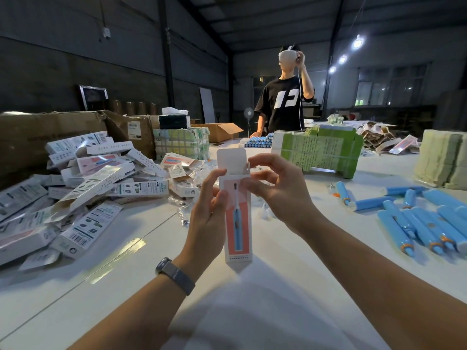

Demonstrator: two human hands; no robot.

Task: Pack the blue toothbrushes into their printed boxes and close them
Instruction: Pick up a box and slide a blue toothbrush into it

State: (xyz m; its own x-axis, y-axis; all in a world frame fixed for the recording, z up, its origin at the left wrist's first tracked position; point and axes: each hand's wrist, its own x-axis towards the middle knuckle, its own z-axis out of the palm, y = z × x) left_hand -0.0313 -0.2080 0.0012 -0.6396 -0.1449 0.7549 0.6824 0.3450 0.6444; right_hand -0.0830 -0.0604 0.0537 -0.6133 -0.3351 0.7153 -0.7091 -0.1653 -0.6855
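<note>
I hold a printed toothbrush box (237, 223) upright above the white table (290, 286); its front shows a blue brush on a coral panel. The top flap (231, 160) stands open. My left hand (207, 218) grips the box's left side near the top. My right hand (275, 185) pinches the upper right edge by the side tab. Several loose blue toothbrushes (417, 223) lie on the table to the right. Whether a brush is inside the box is hidden.
A heap of printed boxes (83, 188) covers the table's left side. Cardboard cartons (50, 137) and wrapped bundles (318, 150) stand behind. A person in a black shirt (283, 107) stands at the far end beside a row of blue brushes (260, 142).
</note>
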